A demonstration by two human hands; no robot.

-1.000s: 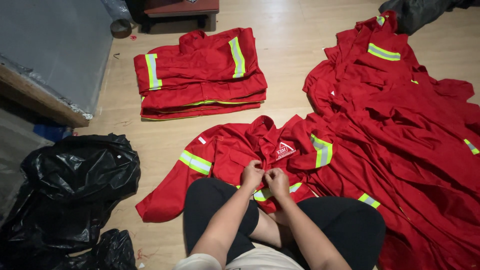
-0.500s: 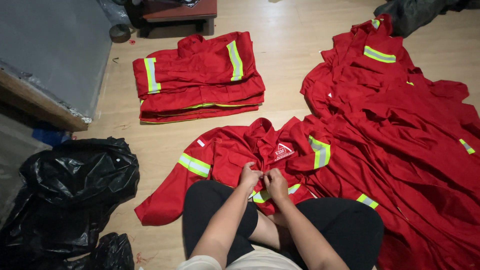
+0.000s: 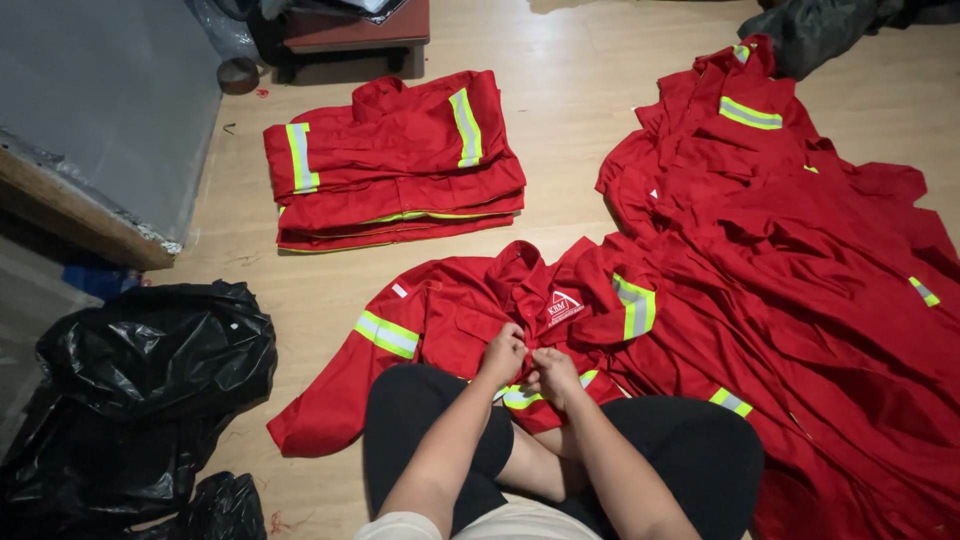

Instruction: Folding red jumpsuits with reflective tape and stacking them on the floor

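Note:
A red work jacket (image 3: 440,315) with yellow-grey reflective bands lies spread on the wooden floor in front of my crossed legs. My left hand (image 3: 503,352) and my right hand (image 3: 553,372) pinch the jacket's front opening at its middle, fingers closed on the fabric, the two hands touching each other. A white patch on the jacket's chest sits just above my right hand.
A folded stack of red jackets (image 3: 395,165) lies further ahead on the floor. A big loose heap of red jackets (image 3: 800,260) fills the right side. Black plastic bags (image 3: 150,370) sit at my left. A grey panel (image 3: 100,100) and a low wooden table (image 3: 350,30) stand beyond.
Both hands stay on the jacket front and have crept slightly lower along the opening. The view has shifted a little; nothing else moved.

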